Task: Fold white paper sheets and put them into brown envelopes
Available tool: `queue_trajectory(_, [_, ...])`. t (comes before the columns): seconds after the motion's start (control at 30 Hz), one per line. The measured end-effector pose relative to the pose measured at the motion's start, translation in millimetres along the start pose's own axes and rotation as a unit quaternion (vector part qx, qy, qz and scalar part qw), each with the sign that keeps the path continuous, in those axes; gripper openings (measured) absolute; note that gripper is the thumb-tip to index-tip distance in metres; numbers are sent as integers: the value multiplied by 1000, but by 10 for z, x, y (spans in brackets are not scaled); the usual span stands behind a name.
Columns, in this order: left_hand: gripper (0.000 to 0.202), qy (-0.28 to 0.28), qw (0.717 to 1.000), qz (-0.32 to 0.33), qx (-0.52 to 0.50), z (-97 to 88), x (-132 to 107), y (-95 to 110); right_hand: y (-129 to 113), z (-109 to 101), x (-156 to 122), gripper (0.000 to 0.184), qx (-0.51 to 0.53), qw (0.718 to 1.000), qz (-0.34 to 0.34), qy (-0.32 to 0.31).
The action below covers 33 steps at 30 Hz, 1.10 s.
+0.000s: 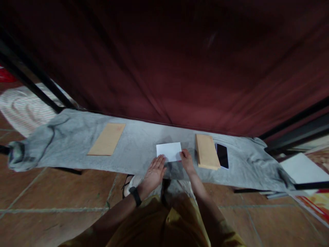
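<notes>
A small white sheet of paper (169, 151) lies in the middle of a narrow surface covered with grey cloth (140, 144). My left hand (155, 170) rests with fingers stretched out flat, their tips at the paper's lower left edge. At the right edge of the sheet, my right hand (186, 160) has its fingers closed on the paper. A stack of brown envelopes (207, 151) sits just to the right of that hand. Farther left, a single brown envelope (107, 139) lies flat on the cloth.
Beside the envelope stack lies a phone with a dark screen (222, 156). A dark red cloth (177, 85) rises behind the surface. Dark metal bars (295, 120) stand at both sides. Striped fabric (31, 106) is at far left, above the tiled floor (77, 195).
</notes>
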<state>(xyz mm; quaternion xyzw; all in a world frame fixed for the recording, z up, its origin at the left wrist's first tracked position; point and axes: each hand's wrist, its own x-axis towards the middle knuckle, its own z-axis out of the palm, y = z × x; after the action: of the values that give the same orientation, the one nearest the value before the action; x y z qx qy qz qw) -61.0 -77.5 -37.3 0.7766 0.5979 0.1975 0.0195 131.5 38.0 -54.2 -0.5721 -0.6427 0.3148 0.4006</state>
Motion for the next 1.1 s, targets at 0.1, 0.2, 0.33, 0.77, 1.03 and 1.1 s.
queue_trajectory(0.1, [51, 74, 995, -54, -44, -216, 227, -50, -80, -60, -17, 33, 69, 997, 10, -24])
queue_trajectory(0.2, [48, 112, 979, -121, -117, -372, 484, -131, -181, -122, 11, 31, 175, 980, 43, -82])
queue_trajectory(0.33, [21, 35, 916, -212, -338, -356, 680, -239, -329, -144, 62, 33, 232, 960, 88, -126])
queue_trajectory(0.77, [20, 150, 813, -314, -468, -104, 755, -199, -481, 81, -262, 44, 371, 889, 264, -53])
queue_trajectory(1.03, [23, 166, 751, -345, -538, -89, 754, -84, -276, 124, -309, 32, 286, 930, 220, -71])
queue_trajectory(1.1, [28, 153, 731, -347, -566, -122, 761, -72, -219, 86, -266, 30, 247, 945, 195, -87])
